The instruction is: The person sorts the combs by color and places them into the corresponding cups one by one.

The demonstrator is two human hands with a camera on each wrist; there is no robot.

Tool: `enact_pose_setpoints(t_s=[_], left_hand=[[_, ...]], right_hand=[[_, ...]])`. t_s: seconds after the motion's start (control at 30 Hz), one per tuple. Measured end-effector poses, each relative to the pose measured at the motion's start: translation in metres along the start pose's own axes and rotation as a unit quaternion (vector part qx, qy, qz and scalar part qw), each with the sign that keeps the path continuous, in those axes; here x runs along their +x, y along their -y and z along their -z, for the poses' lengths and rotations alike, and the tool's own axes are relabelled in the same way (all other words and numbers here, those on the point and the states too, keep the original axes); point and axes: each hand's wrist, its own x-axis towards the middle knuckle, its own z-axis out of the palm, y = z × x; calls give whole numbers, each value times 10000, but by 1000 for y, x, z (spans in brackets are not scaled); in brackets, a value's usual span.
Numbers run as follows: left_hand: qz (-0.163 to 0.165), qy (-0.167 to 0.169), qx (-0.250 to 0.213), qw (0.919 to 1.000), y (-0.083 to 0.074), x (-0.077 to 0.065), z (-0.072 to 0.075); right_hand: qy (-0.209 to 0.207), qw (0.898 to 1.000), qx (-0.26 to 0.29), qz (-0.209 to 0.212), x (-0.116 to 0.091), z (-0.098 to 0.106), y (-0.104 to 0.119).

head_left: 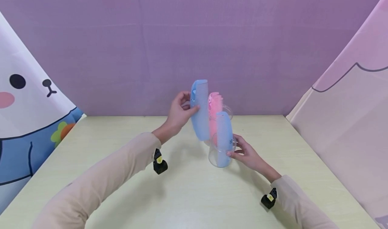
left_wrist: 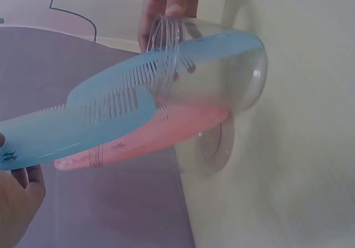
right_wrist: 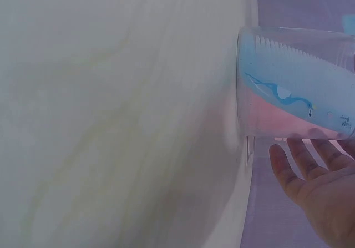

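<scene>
My left hand [head_left: 179, 112] pinches a blue comb [head_left: 201, 121] between thumb and fingers. The comb hangs upright above the table, a little left of the others. A second blue comb [head_left: 224, 128] stands inside a clear jar [head_left: 213, 158]. My right hand [head_left: 250, 155] holds this jar from the right near its rim, thumb in front. Just behind stands a pink comb [head_left: 214, 104], partly covered by the blue combs; in the left wrist view a second clear jar [left_wrist: 217, 148] shows around its lower end. Dark print marks the held comb [left_wrist: 66, 140] near my fingers.
The pale wood-look table [head_left: 121, 195] reaches back to a purple cloth backdrop [head_left: 145, 54]. Printed cloths hang at both sides, one with a cartoon animal [head_left: 27, 121]. A black wrist device [head_left: 159, 163] sits below the left cuff, another black device [head_left: 268, 198] by the right.
</scene>
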Motion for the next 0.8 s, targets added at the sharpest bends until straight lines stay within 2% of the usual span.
enact_pose_setpoints(t_s=[0.17,0.37,0.6,0.8], left_hand=[[-244,-100,-171,9995,-2,1,-12],[-264,-118,-224,9993,1,1,-26],[-436,-78,-355,9984,8,-1,-43],[-376,8,-444,9983,17,-6,-52]], right_hand=[[-50,10000,-27,54,0,0,-1],[-43,10000,-27,5,0,0,-1],[20,10000,-11,25,0,1,1],[38,10000,29,5,0,1,1]])
